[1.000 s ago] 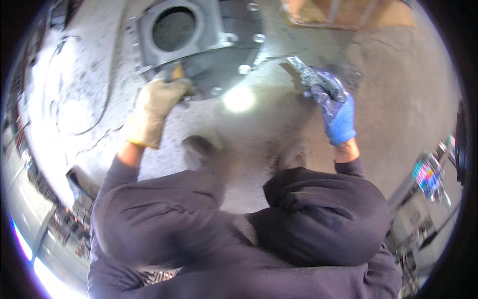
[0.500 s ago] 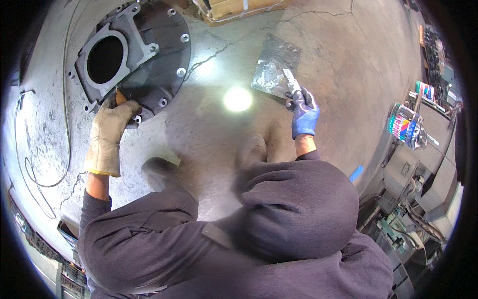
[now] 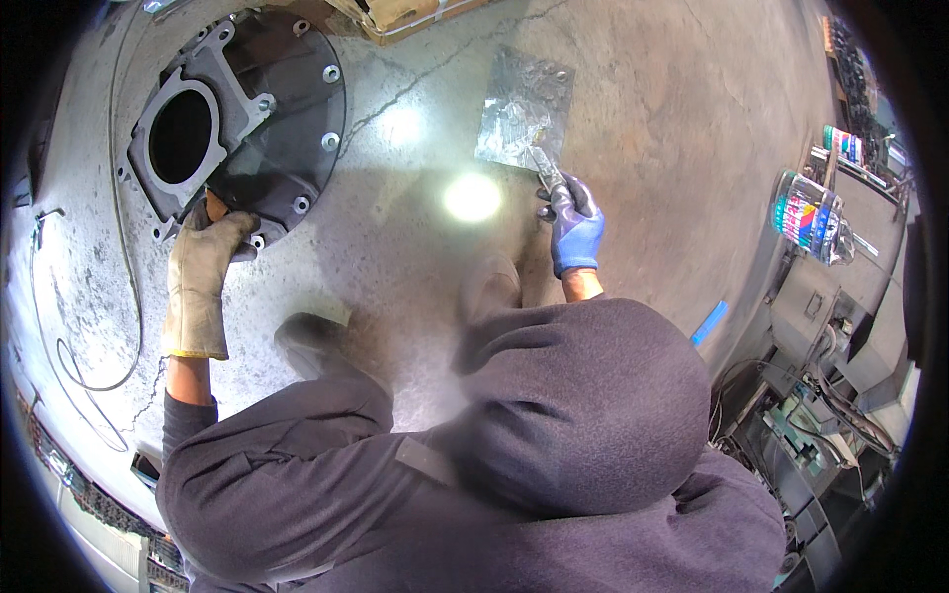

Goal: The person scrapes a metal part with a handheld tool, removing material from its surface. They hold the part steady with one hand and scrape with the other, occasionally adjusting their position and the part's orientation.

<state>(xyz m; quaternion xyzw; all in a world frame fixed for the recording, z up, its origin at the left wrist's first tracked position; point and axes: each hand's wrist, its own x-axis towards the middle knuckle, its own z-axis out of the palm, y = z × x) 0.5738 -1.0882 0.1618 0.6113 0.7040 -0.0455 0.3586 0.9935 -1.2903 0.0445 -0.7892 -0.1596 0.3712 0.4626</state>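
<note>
My left hand (image 3: 203,267), in a tan leather glove, is closed on the near edge of a large dark metal casting (image 3: 287,124). Bolt holes ring the casting's round rim, and a paler machined face surrounds a big round opening. Beside the gloved fingers shows a small orange-brown piece (image 3: 215,206), partly hidden. My right hand (image 3: 575,225), in a blue glove with dark coated fingers, grips a slim silvery tool (image 3: 545,166) whose exact kind is unclear. Its tip points at the near edge of a shiny, crumpled plastic bag (image 3: 524,111) on the floor; contact cannot be made out.
A cardboard box (image 3: 410,15) sits beyond the casting. A thin cable (image 3: 127,247) loops over the floor at left. On the right stand a clear container with a colourful label (image 3: 806,217), a blue strip (image 3: 710,323) and grey machinery (image 3: 791,425). My shoes are close below.
The whole view has shifted slightly. The tool in my right hand has turned, showing less of its pale flat side, and the hand sits slightly left. My left hand keeps its grip on the casting.
</note>
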